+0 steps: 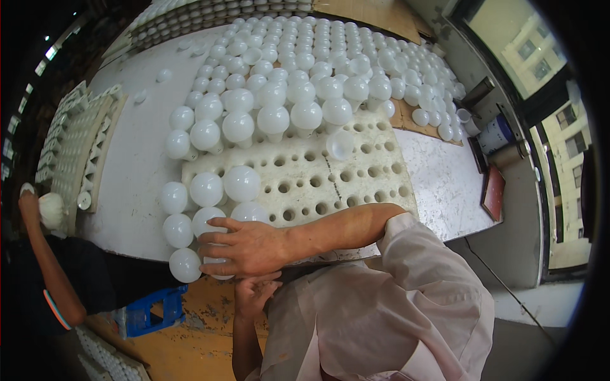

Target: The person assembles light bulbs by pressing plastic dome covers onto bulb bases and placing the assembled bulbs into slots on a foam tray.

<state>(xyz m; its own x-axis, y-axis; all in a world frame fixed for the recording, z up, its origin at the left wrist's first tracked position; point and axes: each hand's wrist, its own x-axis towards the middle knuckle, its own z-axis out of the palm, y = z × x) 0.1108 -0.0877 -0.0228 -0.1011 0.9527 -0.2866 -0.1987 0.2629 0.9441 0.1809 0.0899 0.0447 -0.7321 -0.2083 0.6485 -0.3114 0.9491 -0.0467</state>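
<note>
In the head view, the right hand (251, 249) lies palm down over white round bulbs, its fingers spread and bent; whether they grasp one or merely rest on it, I cannot tell. One bulb (206, 214) sits just past the index finger, another bulb (184, 265) just left of the little fingertip, and more lie partly hidden under the fingers. Their necks are out of sight, so the long axes cannot be read. The right hand is nearer to them; the left hand (255, 293) is just below it, fingers loosely curled, any contents unclear. Beyond and to the right of the fingers, a pale holed tray (381, 159) shows many bare holes; farther out, dense rows of bulbs (298, 38) cover the white table (438, 171). Well left of the fingers is a co-worker's hand (28, 206), with a blue stool (152, 312) lower left and windows (527, 44) far right.
</note>
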